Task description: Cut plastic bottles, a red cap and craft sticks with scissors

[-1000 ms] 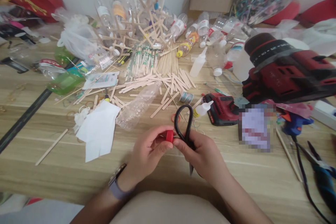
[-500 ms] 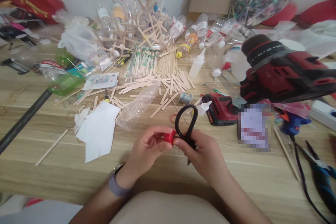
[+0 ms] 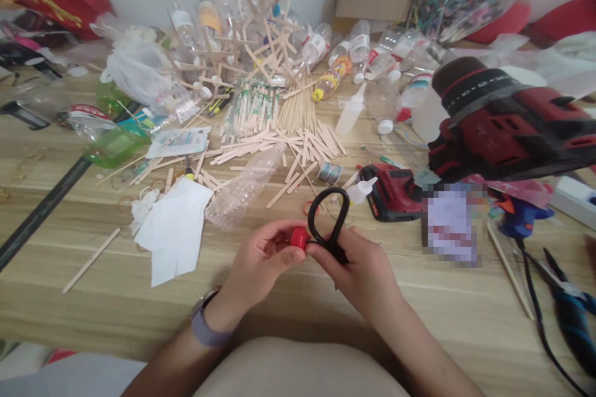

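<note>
One red cap (image 3: 298, 238), freshly turned, sits pinched in the fingers of the left hand (image 3: 261, 263), beside black scissors (image 3: 336, 247) gripped by the right hand (image 3: 369, 268), so work on the cap seems ongoing.

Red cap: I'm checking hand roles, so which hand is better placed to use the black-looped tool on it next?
Probably the right hand: it grips the black-looped tool close beside the red cap, which the left hand holds between thumb and fingers.

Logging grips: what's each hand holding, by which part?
Left hand: red cap, by its side. Right hand: scissors, below the raised black loop, partly hidden.
</note>
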`<action>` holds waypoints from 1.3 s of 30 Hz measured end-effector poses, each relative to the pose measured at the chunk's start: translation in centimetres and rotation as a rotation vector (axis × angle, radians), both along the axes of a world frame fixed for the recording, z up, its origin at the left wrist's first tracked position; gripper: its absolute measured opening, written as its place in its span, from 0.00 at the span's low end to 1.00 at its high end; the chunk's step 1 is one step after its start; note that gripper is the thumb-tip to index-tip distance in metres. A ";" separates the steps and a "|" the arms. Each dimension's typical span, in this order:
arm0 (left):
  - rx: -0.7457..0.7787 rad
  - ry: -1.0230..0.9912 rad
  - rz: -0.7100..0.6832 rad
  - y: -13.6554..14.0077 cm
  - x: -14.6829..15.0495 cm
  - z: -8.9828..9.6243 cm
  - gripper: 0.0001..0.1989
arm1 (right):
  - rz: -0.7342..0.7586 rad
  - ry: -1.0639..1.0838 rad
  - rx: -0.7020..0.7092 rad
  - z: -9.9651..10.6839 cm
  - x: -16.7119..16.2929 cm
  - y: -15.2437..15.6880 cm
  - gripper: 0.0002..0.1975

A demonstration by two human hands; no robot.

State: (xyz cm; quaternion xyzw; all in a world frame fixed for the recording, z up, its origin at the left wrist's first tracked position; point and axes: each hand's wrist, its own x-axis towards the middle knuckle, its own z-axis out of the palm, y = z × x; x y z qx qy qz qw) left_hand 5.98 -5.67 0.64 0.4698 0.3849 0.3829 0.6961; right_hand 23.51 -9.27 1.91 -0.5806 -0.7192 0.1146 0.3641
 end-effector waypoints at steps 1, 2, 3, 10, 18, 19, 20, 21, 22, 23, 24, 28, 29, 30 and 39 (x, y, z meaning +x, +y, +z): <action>0.032 0.034 0.007 -0.1 -0.1 0.1 0.20 | 0.002 0.053 -0.049 0.1 -0.1 0.0 0.18; 0.067 0.063 0.014 -0.2 -0.2 0.1 0.19 | 0.006 0.105 -0.095 0.1 -0.1 0.0 0.18; 0.105 0.085 0.020 -0.2 -0.2 0.1 0.18 | 0.010 0.155 -0.142 0.2 -0.2 0.0 0.17; 0.386 0.045 0.062 -0.3 -0.1 -0.1 0.14 | 0.095 0.430 -0.410 0.5 -0.5 0.0 0.19; -0.067 -0.181 -0.016 0.2 0.4 -0.4 0.20 | -0.006 -0.041 0.104 -0.2 0.0 0.0 0.19; -0.089 -0.197 -0.022 0.2 0.4 -0.4 0.20 | 0.002 -0.078 0.155 -0.3 0.1 0.0 0.19; -0.102 -0.211 -0.025 0.3 0.4 -0.4 0.19 | 0.007 -0.104 0.193 -0.4 0.2 0.1 0.19; -0.109 -0.221 -0.030 0.3 0.4 -0.4 0.18 | 0.008 -0.119 0.223 -0.5 0.2 0.1 0.19; -0.110 -0.224 -0.033 0.3 0.4 -0.4 0.18 | 0.010 -0.126 0.236 -0.5 0.2 0.1 0.20; -0.106 -0.218 -0.035 0.3 0.3 -0.4 0.17 | 0.011 -0.121 0.223 -0.6 0.2 0.1 0.20; -0.091 -0.203 -0.032 0.2 0.3 -0.4 0.18 | 0.016 -0.100 0.183 -0.5 0.2 0.2 0.20; 0.095 -0.073 0.018 0.0 0.0 -0.3 0.16 | 0.029 0.164 -0.125 -0.1 -0.1 0.1 0.18; 0.173 -0.036 0.033 -0.1 -0.1 -0.2 0.15 | 0.030 0.250 -0.212 0.0 -0.2 0.0 0.18; 0.259 -0.004 0.044 -0.1 -0.2 -0.2 0.14 | 0.040 0.333 -0.298 0.2 -0.3 0.0 0.19; 0.538 -0.010 0.077 -0.5 0.0 -0.6 0.17 | 0.129 0.842 -0.709 0.6 -0.9 0.2 0.25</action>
